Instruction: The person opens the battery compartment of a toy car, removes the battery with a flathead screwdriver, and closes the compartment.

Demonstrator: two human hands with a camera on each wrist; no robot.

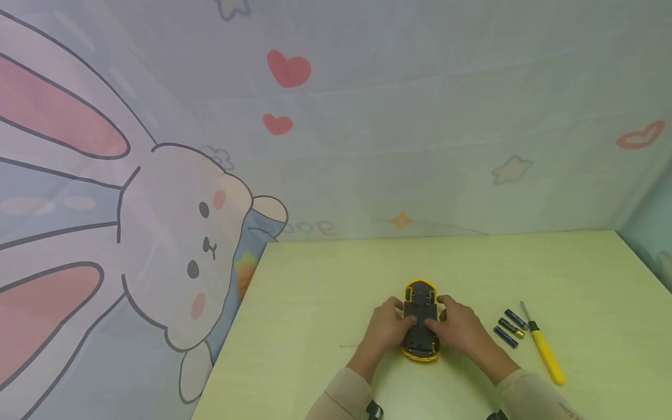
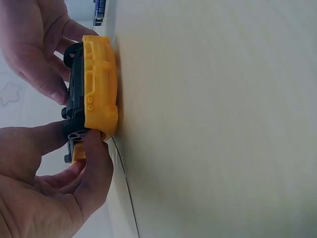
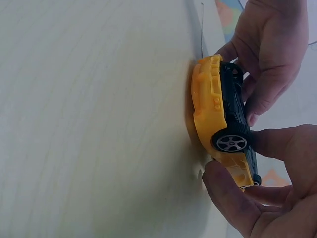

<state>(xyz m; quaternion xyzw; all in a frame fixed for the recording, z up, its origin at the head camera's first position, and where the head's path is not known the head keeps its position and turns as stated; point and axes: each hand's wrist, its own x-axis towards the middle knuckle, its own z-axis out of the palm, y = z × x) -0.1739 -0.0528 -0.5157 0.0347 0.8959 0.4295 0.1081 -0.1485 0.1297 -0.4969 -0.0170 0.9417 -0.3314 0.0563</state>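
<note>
A yellow toy car [image 1: 421, 315] lies upside down on the table, its black underside facing up. My left hand [image 1: 385, 326] grips its left side, thumb on the underside and fingers along the body. On the opposite side my right hand [image 1: 463, 328] holds it the same way, thumb pressing the underside. The left wrist view shows the yellow body [image 2: 101, 82] close above the tabletop, with a wheel between the left thumb and fingers. In the right wrist view a spoked wheel [image 3: 232, 143] shows near the right thumb. A thin wire [image 2: 128, 188] runs out from beside the car.
Several small things lie right of the hands on the pale table [image 1: 315, 280]: three batteries [image 1: 511, 328], two dark and one black and gold, and a screwdriver [image 1: 546, 353] with a yellow handle. A printed cloth [image 1: 420, 116] with a rabbit hangs behind the table's back edge.
</note>
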